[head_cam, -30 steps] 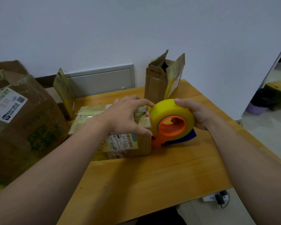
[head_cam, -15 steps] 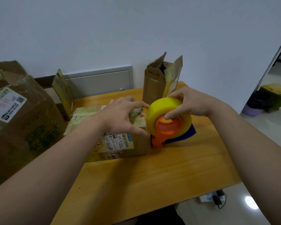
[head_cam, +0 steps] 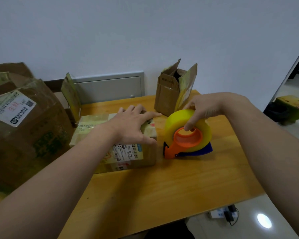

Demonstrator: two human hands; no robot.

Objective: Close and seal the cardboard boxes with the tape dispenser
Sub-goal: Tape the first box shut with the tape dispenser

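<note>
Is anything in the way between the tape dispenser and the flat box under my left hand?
Nothing lies in the gap: only bare table separates the tape dispenser, held by the right hand, from the flat box. The left hand, though, rests spread on the box's top at that end and would probably have to shift.

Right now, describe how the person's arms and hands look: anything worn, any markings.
Both are bare. The left arm and right arm show no sleeve as far up as the frame reaches, and no watch or band at the wrists. The left hand and right hand wear no gloves; no rings show.
</note>
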